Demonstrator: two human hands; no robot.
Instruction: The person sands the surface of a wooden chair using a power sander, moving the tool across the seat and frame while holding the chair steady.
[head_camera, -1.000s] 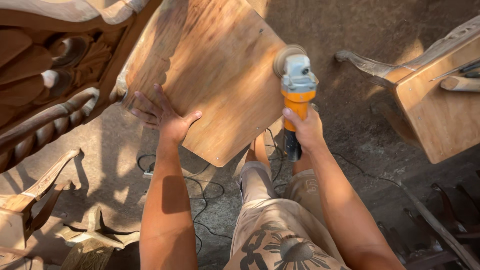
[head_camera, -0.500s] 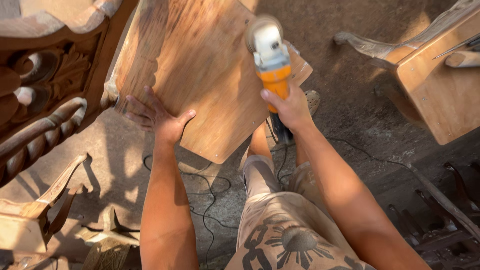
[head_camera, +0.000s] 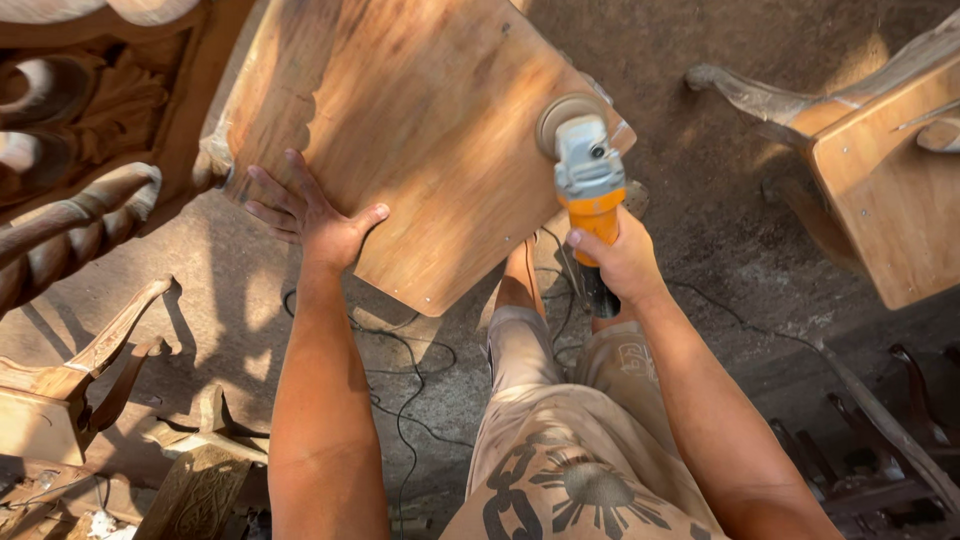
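Nearest the camera, patterned shorts (head_camera: 570, 470) and a black cord (head_camera: 400, 400) on the concrete floor (head_camera: 740, 270) were in view. The right hand (head_camera: 622, 262) was closed fully around the orange handle of the angle grinder (head_camera: 588, 190), whose disc lay against the right edge of the wooden panel (head_camera: 420, 130). The left hand (head_camera: 315, 215) was spread open, fingers flat, pressing the panel's lower left edge. Carved furniture (head_camera: 70, 150) stood left; a wooden chair (head_camera: 880, 170) stood at the far right.

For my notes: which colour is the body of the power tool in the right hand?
The grinder is orange at the grip and grey at the head, seen in the head view.
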